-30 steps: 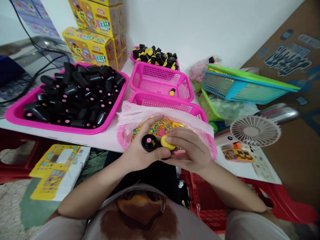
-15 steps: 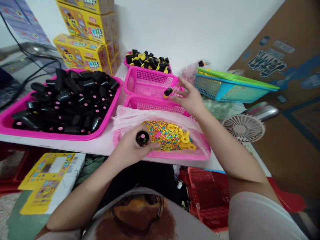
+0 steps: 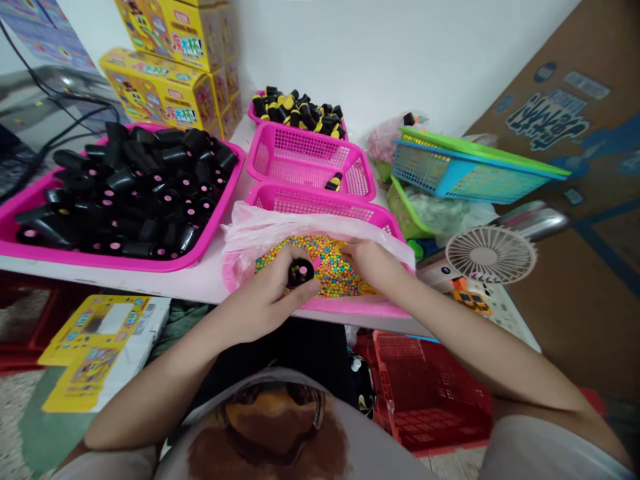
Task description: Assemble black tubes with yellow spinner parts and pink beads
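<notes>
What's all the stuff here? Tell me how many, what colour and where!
Printed boxes: several, yellow, stacked back left
Large tray: one, pink, left
Cylinders: many, black with pink dots, in large tray
Capped cylinders: many, black and yellow, back basket; one in middle basket
Mesh baskets: three, pink, centre row
Stacked baskets: at least two, blue and green, right
Fan: one, off-white, right
Cardboard: one piece, brown, far right
Flattened carton: at least one, yellow, lower left
Crate: one, red, lower right
Plastic bag: one, whitish pink, front basket
Beads: uncountable, multicoloured, in bag
Held cylinder: one, black, left hand
Left hand: one, bare, over beads
Right hand: one, bare, fingers at beads
</notes>
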### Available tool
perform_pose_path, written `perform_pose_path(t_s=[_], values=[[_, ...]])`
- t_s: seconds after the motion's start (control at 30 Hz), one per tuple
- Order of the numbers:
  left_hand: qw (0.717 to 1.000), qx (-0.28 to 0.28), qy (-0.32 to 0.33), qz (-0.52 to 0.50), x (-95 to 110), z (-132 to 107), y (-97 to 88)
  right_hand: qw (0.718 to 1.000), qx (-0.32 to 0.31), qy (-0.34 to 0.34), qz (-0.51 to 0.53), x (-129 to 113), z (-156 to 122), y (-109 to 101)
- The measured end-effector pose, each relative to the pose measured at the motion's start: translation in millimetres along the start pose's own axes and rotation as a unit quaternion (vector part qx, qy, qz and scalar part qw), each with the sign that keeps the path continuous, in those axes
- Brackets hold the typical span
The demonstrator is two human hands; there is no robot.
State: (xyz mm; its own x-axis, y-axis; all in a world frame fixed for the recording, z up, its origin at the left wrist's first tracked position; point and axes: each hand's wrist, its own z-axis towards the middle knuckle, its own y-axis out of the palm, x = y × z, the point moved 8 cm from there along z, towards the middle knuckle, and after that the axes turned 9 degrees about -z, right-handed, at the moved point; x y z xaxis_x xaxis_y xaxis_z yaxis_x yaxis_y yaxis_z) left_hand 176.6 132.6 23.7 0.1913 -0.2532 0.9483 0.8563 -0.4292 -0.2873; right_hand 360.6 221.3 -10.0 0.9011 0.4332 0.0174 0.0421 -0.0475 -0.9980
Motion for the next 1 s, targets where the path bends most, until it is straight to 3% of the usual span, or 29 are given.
perform_pose_path(t_s=[0.13, 0.23, 0.3, 0.43, 0.67, 0.77, 0.87, 1.0], values=[[0.999, -0.003, 0.041, 0.003, 7.0, -5.0, -2.5, 1.0, 0.02, -0.011, 0.002, -5.2, -22.0, -20.8], [0.998, -0.003, 0.064, -0.001, 11.0, -9.2, -2.1, 0.987, 0.085, -0.045, 0.127, -19.2, -51.0, -52.5], [0.997, -0.01, 0.072, -0.002, 12.4, -11.1, 2.3, 0.95, 0.115, -0.054, 0.286, -29.2, -69.4, -68.7], [0.994, -0.003, 0.107, -0.001, 19.2, -13.3, 11.2, 0.831, 0.097, -0.062, 0.545, -60.7, -89.9, -71.2], [0.99, -0.029, 0.138, 0.007, 20.9, -20.5, 25.6, 0.753, 0.197, 0.007, 0.627, -81.6, -95.3, -48.6], [0.992, -0.018, 0.126, -0.019, 15.9, -27.7, 27.9, 0.749, 0.239, 0.026, 0.617, -85.9, -101.5, -42.6], [0.99, -0.011, 0.113, -0.086, 11.0, -37.6, 36.2, 0.765, 0.291, 0.045, 0.572, -87.8, -114.8, -40.8], [0.968, -0.014, 0.088, -0.234, 1.7, -50.2, 54.6, 0.806, 0.346, -0.018, 0.48, -91.4, -134.7, -41.5]])
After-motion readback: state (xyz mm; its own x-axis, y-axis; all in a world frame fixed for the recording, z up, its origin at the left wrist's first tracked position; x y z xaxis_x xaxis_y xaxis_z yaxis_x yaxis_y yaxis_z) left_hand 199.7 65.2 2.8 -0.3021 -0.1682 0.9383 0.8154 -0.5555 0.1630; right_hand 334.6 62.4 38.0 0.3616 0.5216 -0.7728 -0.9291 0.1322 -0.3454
